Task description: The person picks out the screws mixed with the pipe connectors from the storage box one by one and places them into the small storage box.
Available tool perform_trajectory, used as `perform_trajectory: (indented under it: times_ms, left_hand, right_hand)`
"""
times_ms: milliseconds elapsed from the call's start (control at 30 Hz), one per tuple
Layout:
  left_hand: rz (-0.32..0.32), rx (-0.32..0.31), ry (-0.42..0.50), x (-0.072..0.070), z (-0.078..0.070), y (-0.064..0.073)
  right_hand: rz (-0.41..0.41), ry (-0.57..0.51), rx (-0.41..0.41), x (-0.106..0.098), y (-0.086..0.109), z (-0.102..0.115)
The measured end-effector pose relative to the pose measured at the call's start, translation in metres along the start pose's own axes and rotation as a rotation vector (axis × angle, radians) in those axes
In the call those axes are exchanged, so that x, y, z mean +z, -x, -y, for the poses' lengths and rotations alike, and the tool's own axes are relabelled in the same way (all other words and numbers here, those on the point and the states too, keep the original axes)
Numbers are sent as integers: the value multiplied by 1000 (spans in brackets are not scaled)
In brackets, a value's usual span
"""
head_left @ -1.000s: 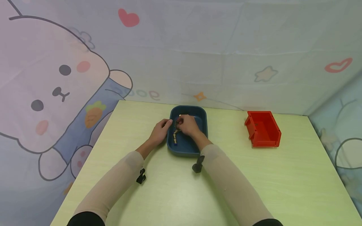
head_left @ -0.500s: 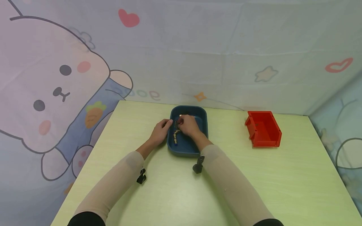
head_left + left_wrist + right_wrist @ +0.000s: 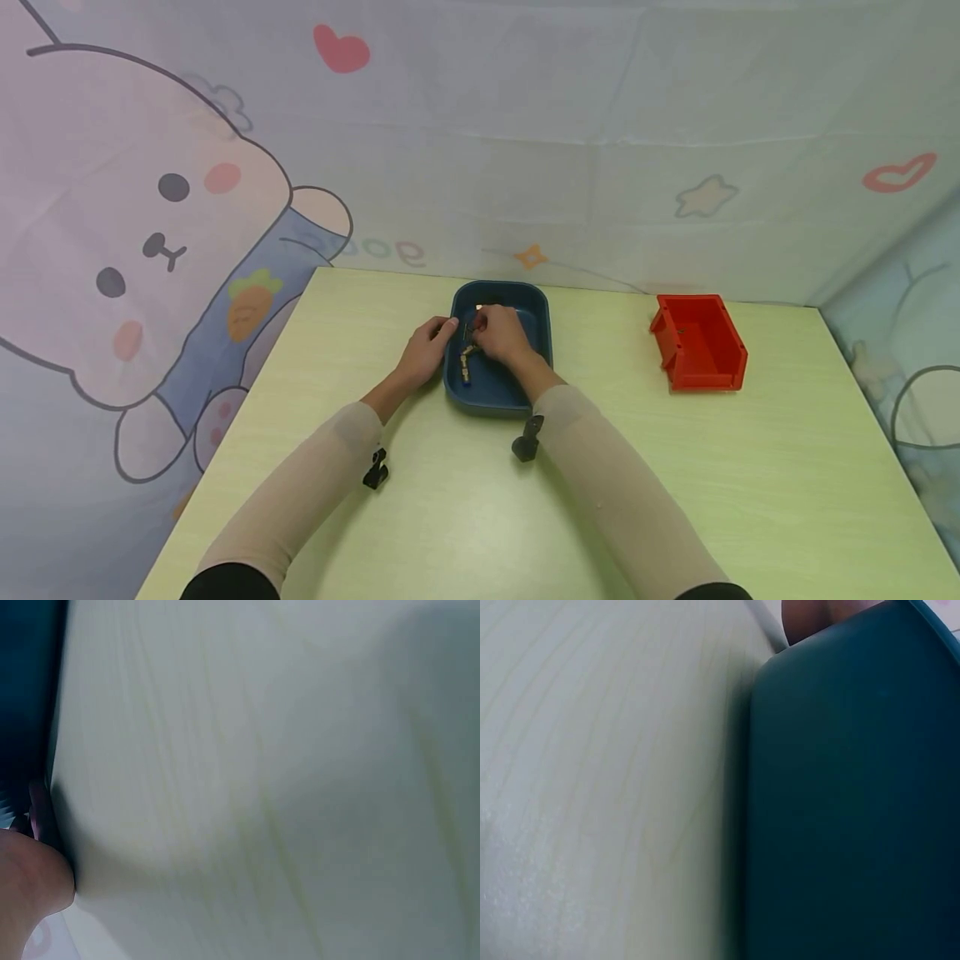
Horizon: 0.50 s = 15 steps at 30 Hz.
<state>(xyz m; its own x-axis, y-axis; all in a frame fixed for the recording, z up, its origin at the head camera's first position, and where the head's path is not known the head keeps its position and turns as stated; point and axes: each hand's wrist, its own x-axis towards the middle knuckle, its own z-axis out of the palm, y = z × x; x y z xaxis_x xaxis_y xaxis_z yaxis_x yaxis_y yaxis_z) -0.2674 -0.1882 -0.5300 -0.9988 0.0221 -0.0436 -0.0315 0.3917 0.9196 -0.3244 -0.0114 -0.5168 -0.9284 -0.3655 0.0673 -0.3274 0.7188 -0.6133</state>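
A dark blue tray (image 3: 487, 398) stands near the table's back edge. At its left rim my left hand (image 3: 422, 350) holds on, thumb over the edge and the other fingers against the outer side. My right hand (image 3: 501, 335) reaches into the tray with curled fingers, pinching a small thin metal piece mostly hidden by the fingertips. Just below those fingers lies a brass-coloured fitting (image 3: 464, 367) with a blue end. The left wrist view shows part of the left hand (image 3: 34, 877) beside the tray wall (image 3: 26, 675). In the right wrist view the tray's outer side (image 3: 847, 787) fills the right half.
A red open-front bin (image 3: 701, 346) stands to the right of the tray, with a small speck-like item in it. The pale wood table (image 3: 450, 517) extends around both. A printed cloth (image 3: 600, 108) hangs behind the table's back edge.
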Motion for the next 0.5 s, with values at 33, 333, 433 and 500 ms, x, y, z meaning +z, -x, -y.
perform_trajectory:
  times_ms: [33, 333, 433, 500]
  left_hand:
    - [0, 0, 2, 0, 0, 0]
    - [-16, 13, 15, 2, -1, 0]
    - [-17, 10, 13, 2, -1, 0]
    - [-17, 9, 10, 2, 0, 0]
  right_hand:
    - [-2, -5, 3, 0, 0, 0]
    - [-33, -34, 36, -2, 1, 1]
    - [-49, -39, 34, -1, 1, 0]
    - [-52, -40, 33, -1, 1, -1]
